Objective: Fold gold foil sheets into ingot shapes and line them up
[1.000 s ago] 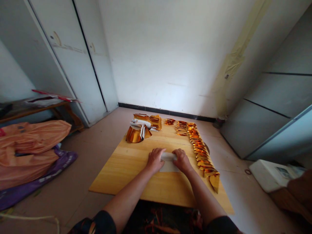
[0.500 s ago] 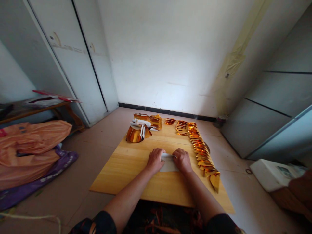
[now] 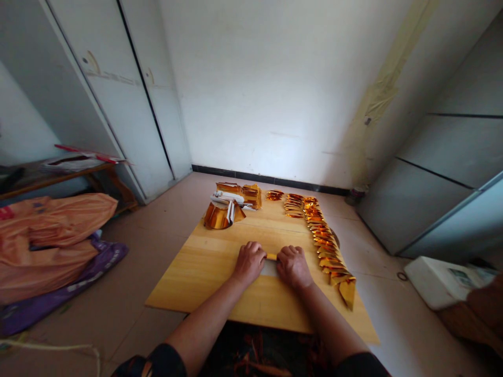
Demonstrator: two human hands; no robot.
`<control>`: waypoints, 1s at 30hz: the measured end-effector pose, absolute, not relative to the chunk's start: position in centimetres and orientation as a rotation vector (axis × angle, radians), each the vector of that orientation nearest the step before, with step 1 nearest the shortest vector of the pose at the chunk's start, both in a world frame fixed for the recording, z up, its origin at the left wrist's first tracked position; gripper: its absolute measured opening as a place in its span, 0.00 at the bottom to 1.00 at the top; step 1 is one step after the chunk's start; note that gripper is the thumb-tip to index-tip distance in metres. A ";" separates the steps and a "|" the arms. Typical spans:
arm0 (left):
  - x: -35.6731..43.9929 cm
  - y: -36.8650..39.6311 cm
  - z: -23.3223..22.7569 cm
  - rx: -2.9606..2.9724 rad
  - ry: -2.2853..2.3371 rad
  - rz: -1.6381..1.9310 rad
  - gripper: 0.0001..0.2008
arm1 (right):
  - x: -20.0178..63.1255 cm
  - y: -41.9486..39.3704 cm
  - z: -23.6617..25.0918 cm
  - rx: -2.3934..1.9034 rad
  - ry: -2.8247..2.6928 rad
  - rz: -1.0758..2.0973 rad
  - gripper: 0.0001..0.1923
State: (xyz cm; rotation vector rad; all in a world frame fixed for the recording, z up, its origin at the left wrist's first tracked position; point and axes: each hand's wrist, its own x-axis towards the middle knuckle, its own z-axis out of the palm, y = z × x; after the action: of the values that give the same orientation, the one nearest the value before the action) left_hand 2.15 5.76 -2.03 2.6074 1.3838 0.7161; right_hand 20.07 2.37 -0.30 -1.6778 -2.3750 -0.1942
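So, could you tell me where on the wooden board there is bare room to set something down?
The wooden board is bare left of the left hand, from the gold foil stack down to the near edge. The near strip below both hands is bare too. It is crowded along the right edge, where the row of folded gold pieces runs beside the right hand.

No text, label, brand or number can be read anywhere. The purple bag (image 3: 58, 293) on the floor at nine o'clock carries pale printing, and the white box (image 3: 440, 283) at three o'clock bears a small printed patch, but both are too small and blurred to make out.
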 end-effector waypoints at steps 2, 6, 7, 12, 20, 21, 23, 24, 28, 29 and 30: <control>2.2 5.7 -2.0 2.656 1.393 0.678 0.05 | 20.0 1.8 -0.5 -1.659 -2.368 -0.201 0.05; 2.4 5.5 -1.9 2.749 1.387 0.583 0.08 | 20.0 1.1 -1.0 -1.641 -2.356 -0.212 0.06; 2.4 5.4 -1.8 2.765 1.383 0.562 0.09 | 20.1 1.0 -1.0 -1.641 -2.354 -0.211 0.06; 2.2 4.5 -1.0 2.782 1.362 0.529 0.07 | 20.0 0.7 -0.7 -1.648 -2.349 -0.180 0.06; 1.0 3.2 0.1 2.739 1.294 0.510 0.06 | 20.9 0.1 -0.2 -1.557 -2.405 -0.070 0.08; 0.9 3.2 0.1 2.733 1.291 0.512 0.07 | 21.2 0.0 -0.2 -1.533 -2.430 -0.051 0.10; 0.7 3.2 0.0 2.722 1.288 0.512 0.10 | 21.7 0.0 0.0 -1.492 -2.471 -0.008 0.14; 0.7 3.3 -0.1 2.721 1.285 0.509 0.11 | 21.9 0.0 0.0 -1.477 -2.487 0.011 0.15; 0.5 3.5 -0.4 2.731 1.270 0.508 0.11 | 22.4 0.2 -0.1 -1.454 -2.504 0.039 0.15; 0.5 3.6 -0.4 2.735 1.267 0.510 0.11 | 22.5 0.2 -0.2 -1.452 -2.502 0.034 0.14; 0.5 3.6 -0.5 2.738 1.265 0.512 0.11 | 22.5 0.3 -0.3 -1.447 -2.499 0.027 0.14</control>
State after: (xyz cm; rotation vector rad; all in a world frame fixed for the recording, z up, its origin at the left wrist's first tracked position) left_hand 0.50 3.59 -0.47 2.7380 1.2646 0.5120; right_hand 22.48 0.30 -0.26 -1.4474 -2.4995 0.0269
